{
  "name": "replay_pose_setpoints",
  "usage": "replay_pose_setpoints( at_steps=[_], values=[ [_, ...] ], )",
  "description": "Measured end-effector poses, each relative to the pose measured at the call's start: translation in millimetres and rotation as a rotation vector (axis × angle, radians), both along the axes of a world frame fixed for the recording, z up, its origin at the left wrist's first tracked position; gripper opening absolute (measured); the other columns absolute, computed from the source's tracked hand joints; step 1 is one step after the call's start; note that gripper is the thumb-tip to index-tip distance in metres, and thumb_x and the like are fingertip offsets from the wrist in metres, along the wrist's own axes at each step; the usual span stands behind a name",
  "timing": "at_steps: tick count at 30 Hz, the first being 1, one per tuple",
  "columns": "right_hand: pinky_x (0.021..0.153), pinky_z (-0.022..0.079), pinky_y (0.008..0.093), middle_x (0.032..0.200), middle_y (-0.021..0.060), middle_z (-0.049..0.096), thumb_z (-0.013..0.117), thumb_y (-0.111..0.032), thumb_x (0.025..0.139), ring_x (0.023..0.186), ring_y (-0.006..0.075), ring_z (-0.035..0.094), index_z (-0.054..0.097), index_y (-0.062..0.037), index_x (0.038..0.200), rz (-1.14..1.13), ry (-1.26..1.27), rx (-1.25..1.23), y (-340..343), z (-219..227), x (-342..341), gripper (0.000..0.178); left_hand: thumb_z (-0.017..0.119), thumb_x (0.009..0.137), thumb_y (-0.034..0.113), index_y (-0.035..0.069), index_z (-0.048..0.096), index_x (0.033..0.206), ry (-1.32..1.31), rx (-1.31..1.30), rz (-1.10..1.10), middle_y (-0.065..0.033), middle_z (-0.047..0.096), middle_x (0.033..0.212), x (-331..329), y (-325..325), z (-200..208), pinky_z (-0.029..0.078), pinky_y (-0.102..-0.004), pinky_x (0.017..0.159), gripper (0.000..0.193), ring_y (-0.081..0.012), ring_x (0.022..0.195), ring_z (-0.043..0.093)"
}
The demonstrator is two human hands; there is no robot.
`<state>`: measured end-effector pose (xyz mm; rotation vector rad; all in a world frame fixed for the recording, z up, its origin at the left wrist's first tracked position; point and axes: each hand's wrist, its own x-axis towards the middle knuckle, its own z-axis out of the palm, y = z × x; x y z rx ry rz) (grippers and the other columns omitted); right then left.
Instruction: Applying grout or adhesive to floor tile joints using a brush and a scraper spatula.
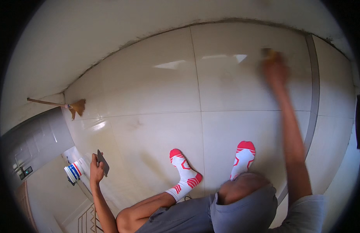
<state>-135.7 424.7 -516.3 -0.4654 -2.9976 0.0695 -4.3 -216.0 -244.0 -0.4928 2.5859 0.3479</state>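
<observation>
My left hand [95, 169] is closed round a flat dark grey plate [103, 163], held out to the left of my knee; its exact kind cannot be made out. Far out at the upper right, my right hand [276, 73] is smeared by motion. A small yellow and dark thing [269, 53] shows at its fingertips, too blurred to name, over the cream tiles [242, 87]. Whether it touches the tile cannot be told.
My feet in white and red socks [184, 174] stand on the tiles. A straw broom [77, 108] leans in the far left corner. A white bucket [75, 171] with a blue and red band stands left, near a grey door [40, 134] and a metal railing [86, 220]. A dark strip [314, 89] runs along the right.
</observation>
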Motion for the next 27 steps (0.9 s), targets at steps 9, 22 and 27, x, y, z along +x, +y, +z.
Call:
replay_pose_setpoints(
  at_steps=[9, 22, 27],
  values=[
    [0.081, 0.046, 0.0434, 0.098, 0.0214, 0.059, 0.047, -0.016, 0.074, 0.092, 0.0357, 0.057, 0.048, 0.0006, 0.107, 0.733, -0.557, -1.123, -325, 88, -39, 0.038, 0.037, 0.069, -0.009, 0.007, 0.028, 0.093, 0.186, 0.037, -0.068, -0.0183, 0.051, 0.101, -18, 39, 22, 0.038, -0.0349, 0.087, 0.031, -0.0290, 0.099, 0.051],
    [0.061, 0.047, 0.0424, 0.075, 0.0110, 0.062, 0.051, -0.020, 0.079, 0.072, 0.0269, 0.062, 0.063, -0.0082, 0.088, 0.073, -0.052, -0.006, -15, 35, -128, 0.019, 0.044, 0.061, -0.010, 0.008, 0.030, 0.089, 0.066, 0.060, 0.366, -0.0099, 0.048, 0.088, 114, -92, 16, 0.041, -0.0294, 0.078, 0.036, -0.0190, 0.083, 0.049],
    [0.061, 0.048, 0.0417, 0.084, 0.0070, 0.064, 0.055, -0.017, 0.078, 0.078, 0.0238, 0.062, 0.066, -0.0089, 0.084, 0.439, -0.054, -0.325, -319, -4, -175, 0.015, 0.045, 0.062, -0.009, 0.008, 0.030, 0.090, 0.074, 0.017, 0.181, -0.0114, 0.050, 0.090, 43, -31, 24, 0.041, -0.0314, 0.078, 0.036, -0.0198, 0.085, 0.050]
  ],
)
